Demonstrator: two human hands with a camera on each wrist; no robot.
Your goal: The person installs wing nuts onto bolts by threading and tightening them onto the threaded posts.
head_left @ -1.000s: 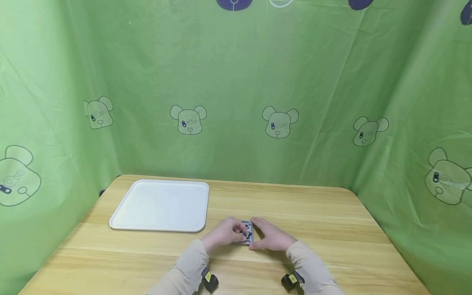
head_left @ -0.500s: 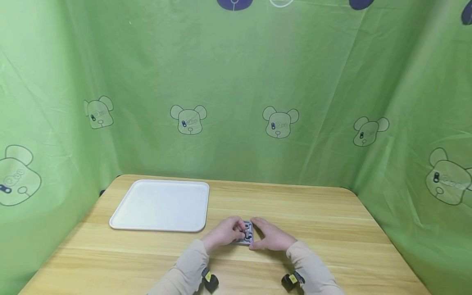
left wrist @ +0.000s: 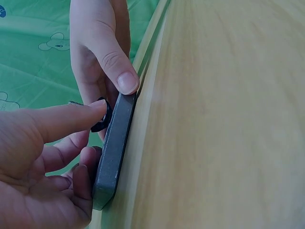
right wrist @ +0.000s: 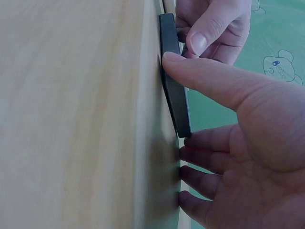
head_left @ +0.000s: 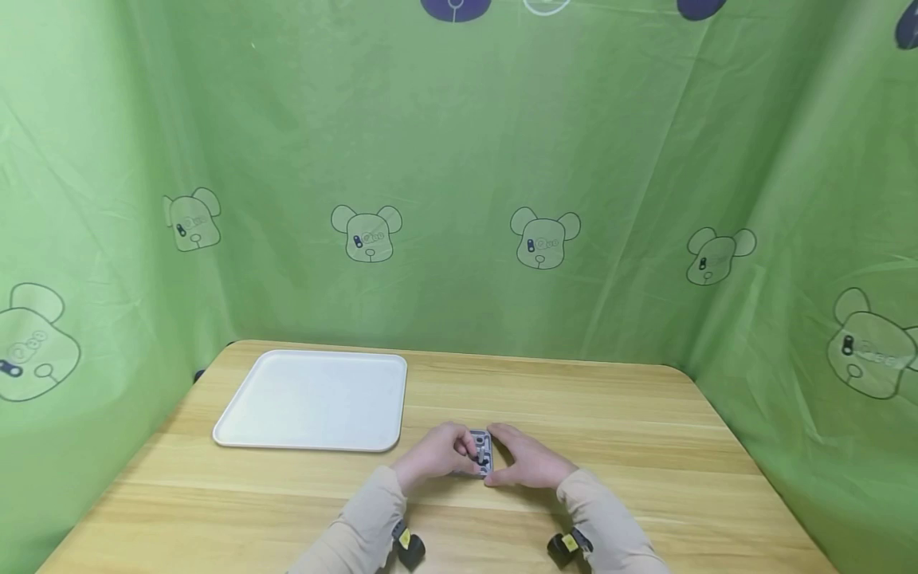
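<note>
A flat, dark rectangular case (head_left: pixel 486 439) with a grey, patterned top lies on the table between my hands. Over it my left hand (head_left: pixel 436 454) pinches a small black piece (left wrist: pixel 101 119) between thumb and fingers. A thin ridged metal part (left wrist: pixel 75 103) shows beside the thumb in the left wrist view. My right hand (head_left: pixel 527 458) holds the case's right end, thumb on the near side (right wrist: pixel 177 98) and forefinger at the far corner; its other fingers reach past the case. The left fingers hide part of the case's top.
A white rectangular tray (head_left: pixel 311 399) lies at the back left of the wooden table (head_left: pixel 574 406). Green curtains (head_left: pixel 459 303) with bear outlines stand behind the table and at both sides. Each wrist wears a small black camera, such as the left one (head_left: pixel 410 552).
My left thumb and fingers have shifted slightly over the case, and the small piece sits at a different tilt. My right hand, the case and the tray have stayed in place.
</note>
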